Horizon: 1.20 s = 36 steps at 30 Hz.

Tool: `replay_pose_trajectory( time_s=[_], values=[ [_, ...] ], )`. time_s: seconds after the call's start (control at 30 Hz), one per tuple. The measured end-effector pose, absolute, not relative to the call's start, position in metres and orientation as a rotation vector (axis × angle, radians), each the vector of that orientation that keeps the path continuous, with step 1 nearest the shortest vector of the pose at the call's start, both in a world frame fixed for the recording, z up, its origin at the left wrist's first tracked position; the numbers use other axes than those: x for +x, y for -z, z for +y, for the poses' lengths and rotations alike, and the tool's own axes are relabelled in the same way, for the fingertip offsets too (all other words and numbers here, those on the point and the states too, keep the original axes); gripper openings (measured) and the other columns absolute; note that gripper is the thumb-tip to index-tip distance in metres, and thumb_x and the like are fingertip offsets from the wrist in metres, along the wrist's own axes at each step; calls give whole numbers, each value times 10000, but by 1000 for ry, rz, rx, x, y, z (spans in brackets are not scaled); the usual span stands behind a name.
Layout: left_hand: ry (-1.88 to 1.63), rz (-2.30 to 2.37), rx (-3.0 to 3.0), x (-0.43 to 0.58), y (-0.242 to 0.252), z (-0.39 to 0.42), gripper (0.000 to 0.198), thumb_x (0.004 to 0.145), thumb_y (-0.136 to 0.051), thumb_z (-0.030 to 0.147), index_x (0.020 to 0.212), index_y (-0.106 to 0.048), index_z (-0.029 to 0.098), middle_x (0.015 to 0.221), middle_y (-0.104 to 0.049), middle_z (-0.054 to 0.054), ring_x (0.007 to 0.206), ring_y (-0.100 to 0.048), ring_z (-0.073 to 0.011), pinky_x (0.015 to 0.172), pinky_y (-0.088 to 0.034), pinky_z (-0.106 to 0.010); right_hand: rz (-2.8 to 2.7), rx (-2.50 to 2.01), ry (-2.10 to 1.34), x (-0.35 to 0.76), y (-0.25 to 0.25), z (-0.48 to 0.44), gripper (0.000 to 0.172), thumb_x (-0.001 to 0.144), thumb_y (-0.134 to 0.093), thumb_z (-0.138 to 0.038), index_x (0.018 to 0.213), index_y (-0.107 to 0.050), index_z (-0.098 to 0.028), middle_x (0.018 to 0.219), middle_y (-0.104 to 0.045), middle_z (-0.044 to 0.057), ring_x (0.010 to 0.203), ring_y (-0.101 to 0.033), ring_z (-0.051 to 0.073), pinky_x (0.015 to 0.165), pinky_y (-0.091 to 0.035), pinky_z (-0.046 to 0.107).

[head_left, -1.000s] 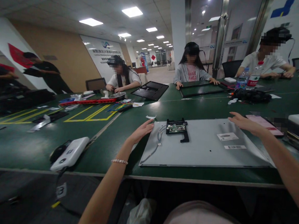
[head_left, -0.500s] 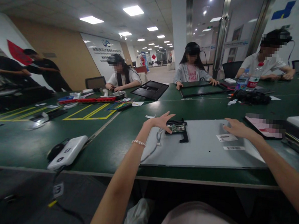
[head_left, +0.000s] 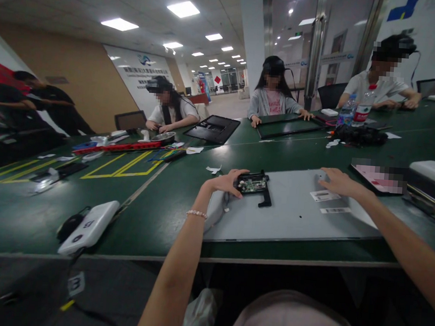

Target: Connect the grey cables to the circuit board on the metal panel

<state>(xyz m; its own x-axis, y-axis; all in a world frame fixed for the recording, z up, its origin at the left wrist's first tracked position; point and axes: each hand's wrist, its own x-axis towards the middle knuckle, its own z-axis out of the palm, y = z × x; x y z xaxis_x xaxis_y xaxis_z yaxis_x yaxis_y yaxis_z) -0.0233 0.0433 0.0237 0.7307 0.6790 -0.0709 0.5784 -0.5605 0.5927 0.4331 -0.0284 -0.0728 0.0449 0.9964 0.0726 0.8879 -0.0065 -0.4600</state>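
A grey metal display back panel (head_left: 292, 213) lies flat on the green table (head_left: 154, 213) in front of me. Near its far left edge sits a small circuit board in a black bracket (head_left: 255, 185), with grey cables trailing off to the left. My left hand (head_left: 224, 182) curls its fingers onto the left end of that board. My right hand (head_left: 336, 182) lies flat and open on the panel's far right part, beside two white labels (head_left: 328, 200).
A white power bank (head_left: 89, 227) with a black cable lies at the left front. A pink-cased phone (head_left: 376, 176) and a white box (head_left: 432, 175) sit at the right. Several people work on dark panels across the table. Water bottles (head_left: 362, 111) stand far right.
My left hand moved right from the panel's left corner onto the circuit board and closed its fingers on it. My right hand slid slightly left on the panel.
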Motion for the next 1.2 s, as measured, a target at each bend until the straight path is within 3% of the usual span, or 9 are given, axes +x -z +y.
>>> replay_pose_trajectory(
  time_s=[0.17,0.37,0.6,0.87,1.0,1.2],
  values=[
    [-212,826,2444,-1,-27,29,1101,536,-845,460,1488,-368,180,1440,-417,-140,1361,-361,-358,1161,-262,-439,-1852,-1918,-381,419,59,-37,671,825,-579,-546,1418,-431,-270,1486,-440,124,1408,-290,438,1134,-229,638],
    [-103,791,2540,23,-19,17,1156,563,-819,545,1526,-259,235,1451,-382,-137,1347,-377,-349,1141,-288,-457,-2052,-1503,-359,386,40,-49,707,889,-448,-631,1494,-301,-296,1529,-381,89,1419,-319,339,1166,-252,560],
    [-57,788,2544,39,-14,0,1144,598,-797,565,1532,-219,245,1470,-333,-147,1340,-391,-342,1126,-309,-477,-2224,-1205,-490,344,36,-65,776,878,-508,-638,1532,-213,-340,1580,-299,54,1440,-289,304,1180,-251,534],
    [99,687,2480,39,-14,3,1294,555,-820,586,1564,-89,236,1617,-33,-152,1474,-111,-373,1185,-180,-483,-2294,-1147,-517,336,41,-68,953,768,-668,-620,1543,-227,-284,1591,-266,94,1438,-277,336,1176,-250,531],
    [56,687,2458,35,-14,7,1274,593,-794,588,1566,-56,227,1618,-45,-147,1481,-101,-345,1193,-162,-463,-2310,-1103,-565,339,39,-68,936,765,-683,-598,1536,-247,-295,1565,-323,86,1416,-322,332,1166,-269,533],
    [4,641,2445,39,-13,3,1200,595,-802,552,1556,-150,251,1596,-187,-127,1451,-226,-332,1175,-216,-466,-2323,-1118,-605,343,33,-69,930,757,-698,-583,1525,-278,-270,1532,-377,99,1379,-381,336,1152,-304,529]
  ],
)
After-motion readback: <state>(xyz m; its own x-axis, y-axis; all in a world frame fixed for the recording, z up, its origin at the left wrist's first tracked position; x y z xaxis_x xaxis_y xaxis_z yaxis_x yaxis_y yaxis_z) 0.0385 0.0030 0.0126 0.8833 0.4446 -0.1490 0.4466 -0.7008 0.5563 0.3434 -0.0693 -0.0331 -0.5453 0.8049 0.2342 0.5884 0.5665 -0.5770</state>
